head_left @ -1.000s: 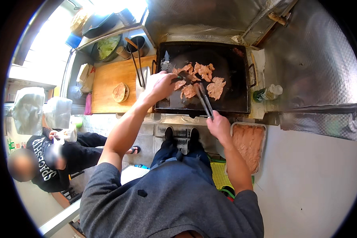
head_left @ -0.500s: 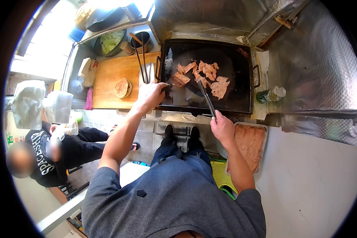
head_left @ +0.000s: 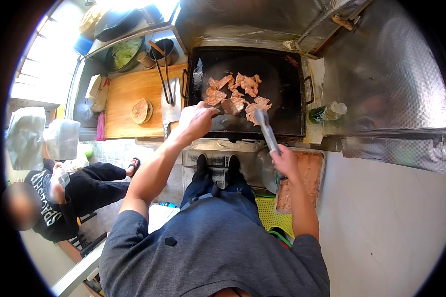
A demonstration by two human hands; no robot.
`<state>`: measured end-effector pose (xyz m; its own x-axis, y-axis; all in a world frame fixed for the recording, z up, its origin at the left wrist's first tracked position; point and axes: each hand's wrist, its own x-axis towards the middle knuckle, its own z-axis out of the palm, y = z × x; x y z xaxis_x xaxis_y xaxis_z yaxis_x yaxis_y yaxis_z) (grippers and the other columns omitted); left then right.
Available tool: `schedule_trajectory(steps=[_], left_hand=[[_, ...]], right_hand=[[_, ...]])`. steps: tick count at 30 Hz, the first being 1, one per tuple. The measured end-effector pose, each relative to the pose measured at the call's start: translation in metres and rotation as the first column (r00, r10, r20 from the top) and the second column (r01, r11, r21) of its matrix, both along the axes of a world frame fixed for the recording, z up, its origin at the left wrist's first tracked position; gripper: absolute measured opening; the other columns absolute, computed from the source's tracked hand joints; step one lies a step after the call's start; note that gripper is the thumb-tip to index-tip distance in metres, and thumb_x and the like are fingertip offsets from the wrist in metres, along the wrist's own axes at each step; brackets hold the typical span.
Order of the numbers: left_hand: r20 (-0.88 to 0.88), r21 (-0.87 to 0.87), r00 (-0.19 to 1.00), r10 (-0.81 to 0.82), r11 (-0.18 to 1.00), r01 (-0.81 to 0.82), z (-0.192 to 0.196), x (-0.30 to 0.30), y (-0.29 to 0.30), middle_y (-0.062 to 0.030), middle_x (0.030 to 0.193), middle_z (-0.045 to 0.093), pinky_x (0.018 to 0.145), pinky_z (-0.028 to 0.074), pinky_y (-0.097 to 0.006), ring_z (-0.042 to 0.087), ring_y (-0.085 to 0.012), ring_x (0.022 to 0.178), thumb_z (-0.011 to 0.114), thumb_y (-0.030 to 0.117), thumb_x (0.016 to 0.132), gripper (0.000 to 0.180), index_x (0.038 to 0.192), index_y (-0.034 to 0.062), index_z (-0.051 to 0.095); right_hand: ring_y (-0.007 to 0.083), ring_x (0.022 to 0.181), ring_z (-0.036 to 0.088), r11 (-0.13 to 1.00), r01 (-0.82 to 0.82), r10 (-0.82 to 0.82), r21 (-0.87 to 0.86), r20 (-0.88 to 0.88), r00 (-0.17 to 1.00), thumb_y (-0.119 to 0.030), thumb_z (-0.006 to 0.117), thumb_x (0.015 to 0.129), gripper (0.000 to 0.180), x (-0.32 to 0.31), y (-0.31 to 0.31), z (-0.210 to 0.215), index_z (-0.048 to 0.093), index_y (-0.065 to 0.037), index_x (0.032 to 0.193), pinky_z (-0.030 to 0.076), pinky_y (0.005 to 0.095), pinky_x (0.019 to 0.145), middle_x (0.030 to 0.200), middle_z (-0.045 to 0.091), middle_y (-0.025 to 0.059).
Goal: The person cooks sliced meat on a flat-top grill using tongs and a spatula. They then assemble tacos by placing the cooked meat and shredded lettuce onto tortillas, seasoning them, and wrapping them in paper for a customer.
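Several pieces of browned meat (head_left: 248, 85) lie on a black flat griddle (head_left: 282, 120). My left hand (head_left: 196, 120) is closed round the dark handle of a spatula (head_left: 229, 107), whose blade touches the meat near the griddle's front. In my right hand (head_left: 285, 161) is a pair of metal tongs (head_left: 267, 131), its tips at a piece of meat (head_left: 257, 110) on the right of the group. A cleaver (head_left: 171, 106) lies on the wooden cutting board (head_left: 121, 97) left of the griddle, beside a round flatbread (head_left: 142, 111).
A tray of raw meat (head_left: 309, 173) stands under my right forearm. Right of the griddle is a green bottle (head_left: 327, 113). At the back left are a bowl of lettuce (head_left: 127, 52) and a dark pot (head_left: 168, 49) near another pair of tongs (head_left: 164, 79). A person (head_left: 69, 193) sits at the left.
The spatula has moved right into the meat. The tongs have shifted from the middle of the meat to the right-hand piece, which lies nearer the group. The view has shifted slightly.
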<state>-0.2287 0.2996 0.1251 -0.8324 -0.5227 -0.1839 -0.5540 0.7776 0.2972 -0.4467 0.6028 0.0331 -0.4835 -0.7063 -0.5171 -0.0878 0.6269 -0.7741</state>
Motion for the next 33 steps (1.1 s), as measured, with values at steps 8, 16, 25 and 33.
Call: schedule_trajectory(steps=[8,16,25,33], left_hand=[[-0.019,-0.013,1.000,0.019,1.000,-0.019,-0.010,-0.002,-0.010,-0.0182,0.099,0.066,0.079,0.057,-0.047,0.069,-0.0393,0.089,0.068,0.016,0.090,0.042,0.132,0.0183,0.073],[-0.026,-0.024,0.999,0.032,0.999,-0.033,0.000,0.011,-0.008,-0.0198,0.097,0.067,0.077,0.058,-0.048,0.070,-0.0400,0.086,0.065,0.015,0.089,0.041,0.129,0.0185,0.074],[-0.075,-0.080,0.982,0.173,0.981,-0.179,0.005,0.043,-0.019,-0.0196,0.099,0.069,0.080,0.058,-0.047,0.071,-0.0371,0.092,0.069,0.022,0.093,0.040,0.132,0.0200,0.072],[-0.075,-0.077,0.976,0.206,0.974,-0.212,-0.007,0.038,-0.025,-0.0192,0.101,0.068,0.082,0.057,-0.047,0.071,-0.0377,0.093,0.070,0.024,0.094,0.042,0.137,0.0214,0.069]], right_hand=[[0.0110,0.056,0.062,0.956,0.281,-0.192,-0.084,0.548,0.814,-0.022,0.062,0.103,0.022,-0.026,-0.009,-0.027,0.068,-0.003,0.111,0.049,0.0278,0.051,0.073,0.068,0.0053],[0.0416,0.086,0.072,0.955,-0.265,0.279,0.134,-0.712,0.645,-0.030,0.065,0.095,0.039,-0.039,-0.029,0.024,0.063,-0.005,0.125,0.057,0.0525,0.076,0.098,0.075,0.0208],[0.0185,0.062,0.067,0.985,0.161,-0.147,-0.062,0.178,0.973,-0.028,0.065,0.100,0.028,-0.032,0.030,0.000,0.068,-0.002,0.111,0.054,0.0332,0.055,0.079,0.072,0.0104],[0.0117,0.056,0.062,0.964,0.179,-0.135,-0.196,0.220,0.966,-0.017,0.061,0.101,0.019,-0.048,-0.015,-0.021,0.068,0.001,0.105,0.050,0.0286,0.053,0.071,0.067,0.0059]])
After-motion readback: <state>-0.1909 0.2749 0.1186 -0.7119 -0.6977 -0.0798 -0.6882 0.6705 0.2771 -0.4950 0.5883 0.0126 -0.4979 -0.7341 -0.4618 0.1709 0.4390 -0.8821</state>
